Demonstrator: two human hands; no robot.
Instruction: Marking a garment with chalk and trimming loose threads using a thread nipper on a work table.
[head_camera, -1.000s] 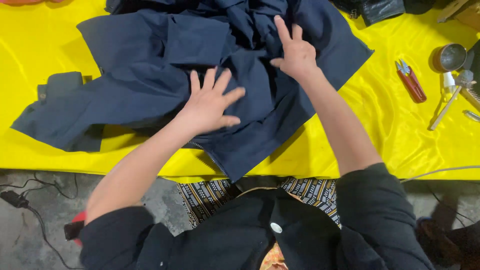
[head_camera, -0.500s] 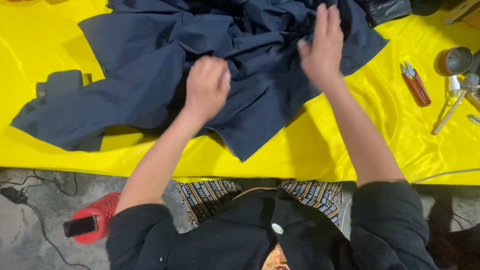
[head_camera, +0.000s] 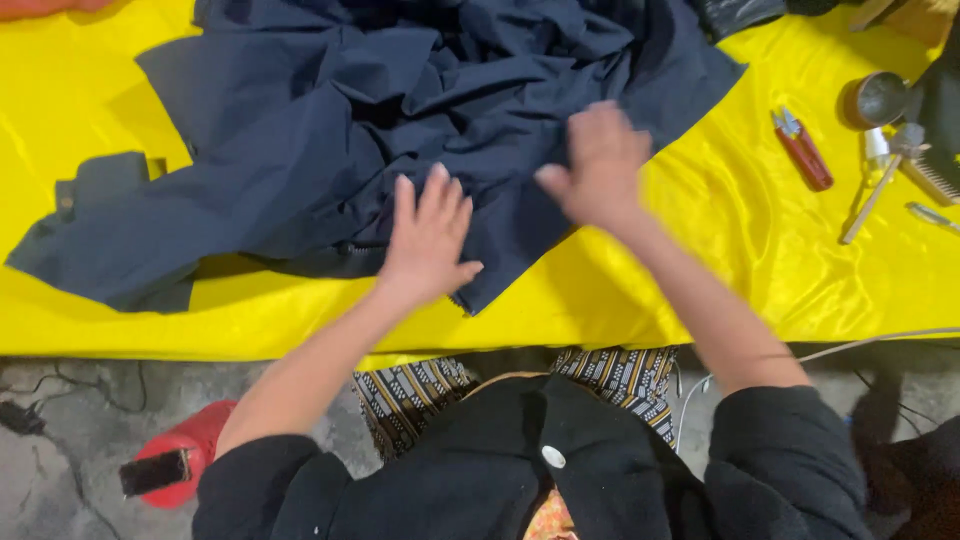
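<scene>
- The left hand (head_camera: 428, 235) lies flat, fingers spread and gripping nothing, pressed on the near edge of a dark navy garment (head_camera: 400, 130).
- The right hand (head_camera: 600, 165) hovers open over the garment's near right part, motion-blurred; whether it touches the cloth cannot be told, and it holds nothing.
- The navy garment sprawls rumpled across a table draped in a yellow satin cloth (head_camera: 720, 250), bunched in folds at its middle and lying flatter toward its left end.
- Smoothing looks to be the work in hand. As a judgement, it goes best with one palm anchoring the fabric while the other sweeps outward from the bunched middle, so creases are pushed off the edge and not trapped.
- The slippery satin beneath could let the whole garment slide, so firm downward pressure seems wiser than a drag.
- Right of the garment lie a red-handled tool (head_camera: 802, 150), a small round metal cup (head_camera: 876, 98) and a pale-handled tool (head_camera: 872, 195).
- Below the garment, off the table's near edge, a red object (head_camera: 200, 440) sits on the grey floor.
</scene>
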